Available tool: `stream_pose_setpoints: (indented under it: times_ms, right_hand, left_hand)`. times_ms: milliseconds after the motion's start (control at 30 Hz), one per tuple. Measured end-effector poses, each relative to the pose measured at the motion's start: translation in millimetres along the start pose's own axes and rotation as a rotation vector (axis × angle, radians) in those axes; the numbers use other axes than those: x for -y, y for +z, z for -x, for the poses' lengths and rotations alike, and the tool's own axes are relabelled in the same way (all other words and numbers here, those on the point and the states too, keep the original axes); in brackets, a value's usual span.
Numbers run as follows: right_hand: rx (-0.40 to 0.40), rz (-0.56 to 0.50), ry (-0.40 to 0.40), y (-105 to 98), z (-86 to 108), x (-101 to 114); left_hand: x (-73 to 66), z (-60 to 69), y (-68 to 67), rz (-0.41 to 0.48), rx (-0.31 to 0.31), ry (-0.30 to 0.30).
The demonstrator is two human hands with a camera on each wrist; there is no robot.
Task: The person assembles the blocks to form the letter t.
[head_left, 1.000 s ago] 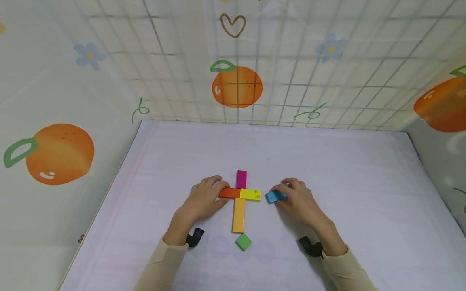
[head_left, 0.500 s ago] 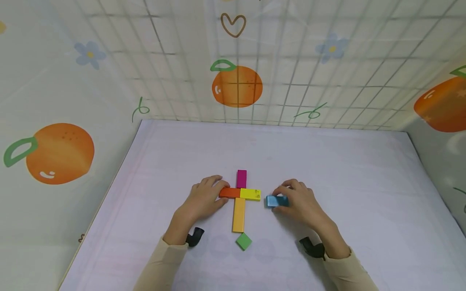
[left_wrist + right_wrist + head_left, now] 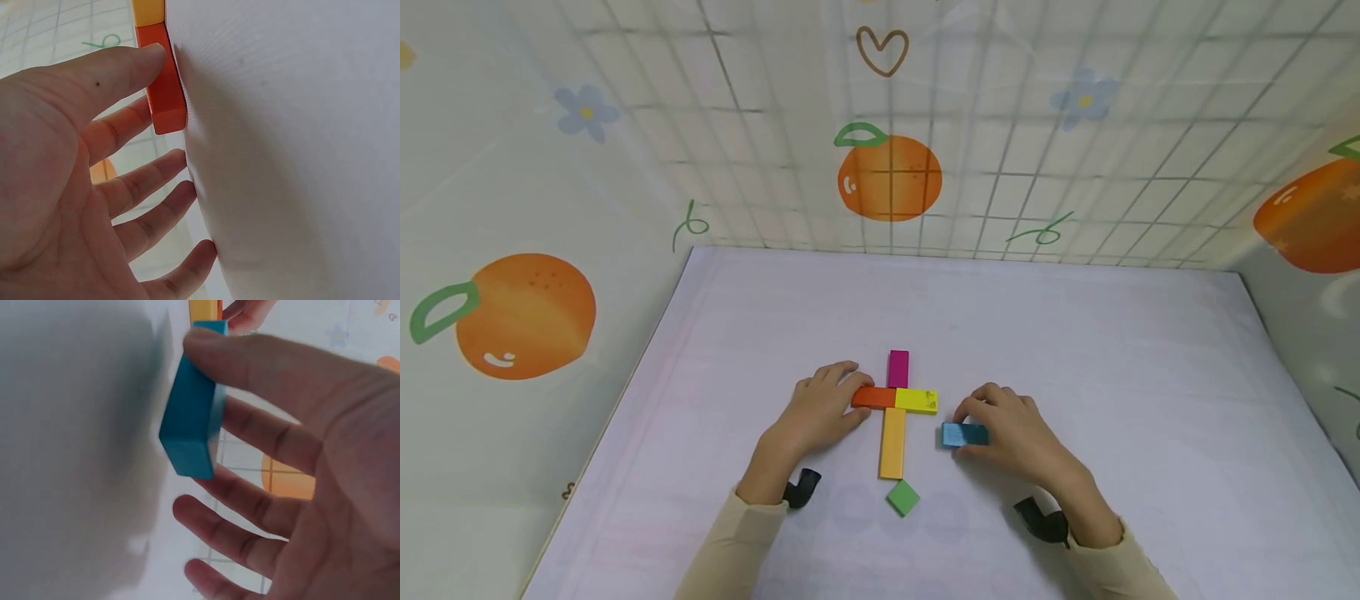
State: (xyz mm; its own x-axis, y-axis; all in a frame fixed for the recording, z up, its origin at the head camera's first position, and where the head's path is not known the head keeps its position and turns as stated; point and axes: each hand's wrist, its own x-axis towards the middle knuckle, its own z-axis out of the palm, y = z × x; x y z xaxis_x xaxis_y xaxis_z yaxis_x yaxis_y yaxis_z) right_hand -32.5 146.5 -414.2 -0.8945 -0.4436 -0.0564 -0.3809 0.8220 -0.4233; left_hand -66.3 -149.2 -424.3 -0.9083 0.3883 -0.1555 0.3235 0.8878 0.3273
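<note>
A red-orange block (image 3: 874, 397) lies end to end with a yellow block (image 3: 917, 401). My left hand (image 3: 822, 407) pinches the red-orange block's left end, its other fingertips resting on the table in the left wrist view. A blue block (image 3: 964, 435) is pinched between thumb and fingers of my right hand (image 3: 1017, 433); the right wrist view shows it tilted a little, just off the table. Above the row lies a magenta block (image 3: 898, 368). Below stands a long light-orange block (image 3: 892, 443), and at its lower end a green square block (image 3: 903, 498) turned cornerwise.
The blocks lie on a white-covered table (image 3: 1075, 333). Behind it hangs a pale curtain with a printed orange (image 3: 890, 177) and grid lines. Black wrist-worn pieces (image 3: 1042, 522) jut from beside both cuffs.
My right hand has moved toward me and slightly left with the blue block, which has turned from slanted to nearly level. The left hand and the laid blocks have stayed put.
</note>
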Motion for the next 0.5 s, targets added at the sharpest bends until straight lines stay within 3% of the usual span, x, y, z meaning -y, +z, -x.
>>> stream_pose_setpoints:
  times_ms: [500]
  right_hand:
    - [0.187,0.006,-0.204,4,9.2,21]
  left_hand:
    - [0.1,-0.3,1.5,-0.003,-0.007,-0.002]
